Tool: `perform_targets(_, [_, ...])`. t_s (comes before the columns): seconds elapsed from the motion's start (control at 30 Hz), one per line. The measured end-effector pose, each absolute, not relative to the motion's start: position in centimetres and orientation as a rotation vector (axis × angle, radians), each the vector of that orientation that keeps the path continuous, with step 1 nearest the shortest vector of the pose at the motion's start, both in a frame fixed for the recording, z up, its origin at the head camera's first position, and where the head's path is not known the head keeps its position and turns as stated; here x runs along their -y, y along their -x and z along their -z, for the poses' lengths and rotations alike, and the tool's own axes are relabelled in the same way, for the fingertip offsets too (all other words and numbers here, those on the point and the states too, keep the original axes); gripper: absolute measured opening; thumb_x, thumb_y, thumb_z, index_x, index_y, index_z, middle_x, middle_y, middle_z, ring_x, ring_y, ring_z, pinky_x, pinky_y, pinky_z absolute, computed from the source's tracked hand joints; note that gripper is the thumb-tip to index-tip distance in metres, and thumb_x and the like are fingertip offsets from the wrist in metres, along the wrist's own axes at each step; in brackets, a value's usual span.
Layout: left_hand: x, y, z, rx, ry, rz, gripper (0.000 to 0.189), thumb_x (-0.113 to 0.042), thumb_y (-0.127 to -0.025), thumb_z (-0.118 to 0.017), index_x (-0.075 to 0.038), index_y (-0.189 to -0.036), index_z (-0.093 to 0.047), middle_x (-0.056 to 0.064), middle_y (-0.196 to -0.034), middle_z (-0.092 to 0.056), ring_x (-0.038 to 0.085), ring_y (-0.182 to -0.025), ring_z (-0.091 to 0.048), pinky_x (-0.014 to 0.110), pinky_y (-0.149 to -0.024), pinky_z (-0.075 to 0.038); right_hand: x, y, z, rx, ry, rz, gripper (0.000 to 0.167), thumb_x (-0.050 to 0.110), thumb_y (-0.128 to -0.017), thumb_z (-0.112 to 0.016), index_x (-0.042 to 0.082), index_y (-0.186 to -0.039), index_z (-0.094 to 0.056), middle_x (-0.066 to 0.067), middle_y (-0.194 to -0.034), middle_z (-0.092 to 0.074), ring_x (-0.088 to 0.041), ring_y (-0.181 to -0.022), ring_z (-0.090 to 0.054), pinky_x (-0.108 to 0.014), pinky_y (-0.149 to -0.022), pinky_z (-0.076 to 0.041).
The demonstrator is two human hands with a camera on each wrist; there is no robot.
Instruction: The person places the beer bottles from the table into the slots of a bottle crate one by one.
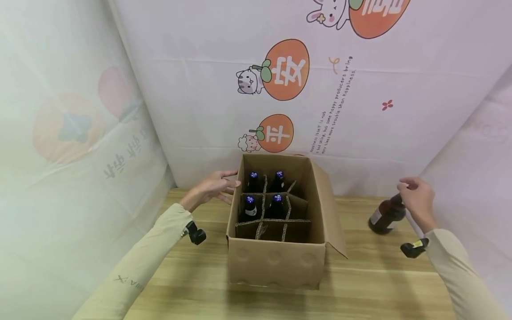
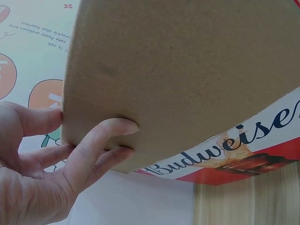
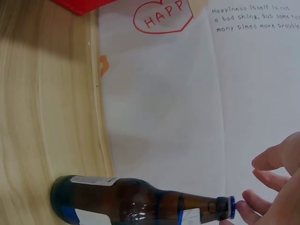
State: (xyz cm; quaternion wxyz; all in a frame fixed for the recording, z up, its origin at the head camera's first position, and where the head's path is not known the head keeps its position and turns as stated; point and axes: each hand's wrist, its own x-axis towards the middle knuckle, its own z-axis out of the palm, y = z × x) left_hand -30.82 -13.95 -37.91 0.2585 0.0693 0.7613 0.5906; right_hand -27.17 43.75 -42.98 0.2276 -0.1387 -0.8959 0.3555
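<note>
An open cardboard box [image 1: 276, 262] stands on the table, with a cardboard divider [image 1: 276, 220] inside. Several dark bottles with blue caps [image 1: 277, 198] sit upright in its left and middle compartments. My left hand [image 1: 210, 187] touches the box's left side near the back corner. In the left wrist view, its spread fingers [image 2: 101, 136] press against plain brown cardboard. Far to the right, a brown beer bottle [image 3: 136, 199] with a blue cap stands on the table. My right hand [image 1: 418, 200] is at the bottle's top; in the right wrist view, fingertips [image 3: 246, 204] lie beside the cap, uncurled.
A flap [image 1: 332, 209] folds outward on the box's right side, toward the lone bottle. White printed cloth [image 1: 208, 102] hangs behind and at both sides. Wooden tabletop [image 1: 360, 275] lies between box and bottle. Each wrist carries a small black camera [image 1: 196, 233].
</note>
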Motion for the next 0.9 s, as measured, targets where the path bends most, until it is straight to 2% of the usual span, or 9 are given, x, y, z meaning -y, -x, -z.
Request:
perform_targets(0.1, [13.9,30.8,37.9,-2.069,-0.177,-1.601,0.070,-0.013,-0.107,-0.058,-0.008,-0.167,-0.022,0.029,-0.160,-0.042,0.051,-0.143,-0.046,0.042,-0.086,-0.067,-44.0,27.3,43.2,2.468,0.414,-1.030,0.044,0.011,-0.100,-0.056,-0.011,-0.137,-0.059,-0.036,-0.134,-0.062,0.009,-0.083,-0.047,0.002,-0.066,-0.039])
perform_targets(0.2, [14.0,30.9,37.9,-2.070,-0.172,-1.598,0.070,-0.013,-0.107,-0.058,-0.009,-0.167,-0.022,0.029,-0.160,-0.042,0.051,-0.143,-0.046,0.042,-0.087,-0.067,-44.3,27.3,43.7,2.497,0.452,-1.080,0.051,0.007,-0.099,-0.054,-0.013,-0.146,-0.047,-0.040,-0.144,-0.052,-0.021,-0.103,-0.060,0.001,-0.069,-0.041])
perform_targets(0.27, [14.0,30.9,37.9,-2.069,-0.168,-1.597,0.071,-0.014,-0.106,-0.059,-0.009,-0.167,-0.023,0.028,-0.160,-0.042,0.050,-0.143,-0.046,0.042,-0.087,-0.067,-44.5,27.3,44.2,2.496,0.494,-1.131,0.054,0.006,-0.100,-0.053,-0.013,-0.149,-0.042,-0.040,-0.147,-0.049,-0.035,-0.115,-0.056,-0.001,-0.075,-0.042])
perform_targets(0.3, [14.0,30.9,37.9,-2.070,-0.169,-1.596,0.071,-0.014,-0.106,-0.059,-0.009,-0.167,-0.023,0.027,-0.160,-0.043,0.050,-0.143,-0.046,0.043,-0.087,-0.067,-44.6,27.3,44.5,2.495,0.509,-1.157,0.055,0.006,-0.100,-0.053,-0.013,-0.150,-0.040,-0.040,-0.147,-0.048,-0.035,-0.115,-0.056,-0.001,-0.077,-0.042])
perform_targets(0.37, [14.0,31.0,37.9,-2.069,-0.166,-1.597,0.071,-0.014,-0.106,-0.059,-0.010,-0.167,-0.022,0.027,-0.160,-0.043,0.050,-0.143,-0.046,0.042,-0.087,-0.067,-44.9,27.3,45.2,2.473,0.527,-1.217,0.055,0.007,-0.101,-0.053,-0.015,-0.149,-0.038,-0.039,-0.146,-0.048,-0.018,-0.103,-0.059,0.000,-0.080,-0.043])
perform_targets(0.43, [14.0,30.9,38.0,-2.068,-0.156,-1.600,0.071,-0.013,-0.106,-0.060,-0.010,-0.167,-0.023,0.027,-0.160,-0.043,0.050,-0.142,-0.047,0.041,-0.086,-0.068,-45.2,27.3,46.0,2.449,0.534,-1.236,0.051,0.010,-0.102,-0.055,-0.016,-0.144,-0.043,-0.040,-0.142,-0.051,0.005,-0.087,-0.052,0.001,-0.076,-0.043])
perform_targets(0.5, [14.1,30.9,38.1,-2.071,-0.149,-1.603,0.070,-0.013,-0.106,-0.059,-0.010,-0.167,-0.023,0.027,-0.160,-0.043,0.050,-0.142,-0.047,0.041,-0.085,-0.068,-45.3,27.3,46.6,2.442,0.528,-1.224,0.047,0.013,-0.103,-0.057,-0.016,-0.139,-0.047,-0.039,-0.139,-0.054,0.015,-0.082,-0.043,0.001,-0.074,-0.045])
perform_targets(0.77, [14.0,31.0,38.1,-2.065,-0.148,-1.606,0.070,-0.014,-0.106,-0.060,-0.010,-0.167,-0.024,0.027,-0.161,-0.042,0.050,-0.143,-0.047,0.043,-0.088,-0.067,-46.1,27.7,47.9,2.415,0.601,-1.242,0.041,0.028,-0.106,-0.060,-0.006,-0.129,-0.057,-0.024,-0.128,-0.065,0.010,-0.085,-0.049,-0.005,-0.075,-0.051])
perform_targets(0.9, [13.9,31.0,38.1,-2.064,-0.154,-1.606,0.070,-0.014,-0.106,-0.059,-0.010,-0.167,-0.023,0.026,-0.161,-0.042,0.050,-0.143,-0.046,0.043,-0.088,-0.067,-46.3,28.0,48.7,2.384,0.619,-1.282,0.035,0.032,-0.105,-0.061,0.000,-0.119,-0.059,0.013,-0.090,-0.064,0.012,-0.077,-0.047,-0.006,-0.070,-0.043])
